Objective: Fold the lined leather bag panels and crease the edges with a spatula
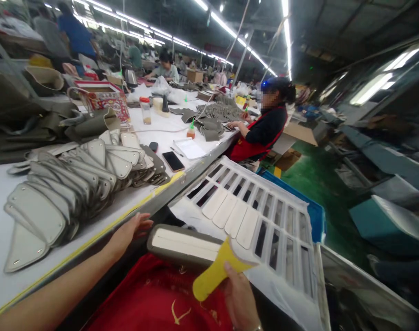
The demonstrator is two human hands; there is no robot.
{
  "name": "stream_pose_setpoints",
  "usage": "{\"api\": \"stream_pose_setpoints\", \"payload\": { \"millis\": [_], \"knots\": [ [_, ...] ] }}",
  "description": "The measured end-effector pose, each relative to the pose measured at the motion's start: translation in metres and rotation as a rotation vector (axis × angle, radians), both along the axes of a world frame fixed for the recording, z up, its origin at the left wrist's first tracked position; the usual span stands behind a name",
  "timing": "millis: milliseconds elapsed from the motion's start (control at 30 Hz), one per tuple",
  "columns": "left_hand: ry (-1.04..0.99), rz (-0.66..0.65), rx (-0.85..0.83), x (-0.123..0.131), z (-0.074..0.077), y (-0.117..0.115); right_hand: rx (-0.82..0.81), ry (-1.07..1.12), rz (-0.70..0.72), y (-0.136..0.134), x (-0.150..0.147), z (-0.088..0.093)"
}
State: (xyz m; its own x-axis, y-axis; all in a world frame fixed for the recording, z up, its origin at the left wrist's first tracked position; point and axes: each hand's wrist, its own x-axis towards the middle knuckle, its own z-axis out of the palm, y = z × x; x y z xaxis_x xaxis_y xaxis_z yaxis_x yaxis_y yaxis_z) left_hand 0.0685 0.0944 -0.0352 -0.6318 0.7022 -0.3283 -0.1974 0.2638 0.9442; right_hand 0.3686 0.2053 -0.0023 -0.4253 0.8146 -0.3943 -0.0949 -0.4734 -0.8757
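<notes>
My right hand [240, 296] is closed around a yellow scraper-like tool [212, 271], wide and flared at its far end and rounded at the near end. Just beyond the tool, near my lap, lies a long dark-grey-edged piece [184, 243] with cream strips along its top. My left hand [138, 228] is at the left end of that piece, by the table edge, its fingers stretched out and holding nothing. Whether its fingertips touch the piece I cannot tell. Several narrow white rounded strips [230, 216] lie side by side on a slotted white rack [281, 239] to the right.
Overlapping grey-white panels with metal studs [40, 211] cover the left of the white table [154, 133]. A phone [173, 161], a notepad [189, 148] and a small glue bottle [191, 131] lie farther back. A co-worker in a red apron [264, 128] sits beyond the rack.
</notes>
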Motion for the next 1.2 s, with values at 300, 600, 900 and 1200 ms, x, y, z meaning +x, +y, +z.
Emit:
{"api": "stream_pose_setpoints", "payload": {
  "millis": [300,600,900,1200],
  "knots": [
    [0.671,-0.222,-0.099,0.039,-0.008,-0.008,-0.041,0.129,-0.415,0.08,0.038,0.02],
    [1.341,-0.91,0.148,0.117,-0.001,0.084,-0.001,0.245,-0.135,0.128,-0.041,-0.006],
    [1.354,-0.915,0.056,0.122,-0.007,0.091,-0.141,0.253,0.076,0.143,-0.061,-0.026],
    [1.374,-0.827,0.064,0.127,-0.016,0.103,0.232,-0.073,0.23,0.134,-0.063,-0.031]
  ]
}}
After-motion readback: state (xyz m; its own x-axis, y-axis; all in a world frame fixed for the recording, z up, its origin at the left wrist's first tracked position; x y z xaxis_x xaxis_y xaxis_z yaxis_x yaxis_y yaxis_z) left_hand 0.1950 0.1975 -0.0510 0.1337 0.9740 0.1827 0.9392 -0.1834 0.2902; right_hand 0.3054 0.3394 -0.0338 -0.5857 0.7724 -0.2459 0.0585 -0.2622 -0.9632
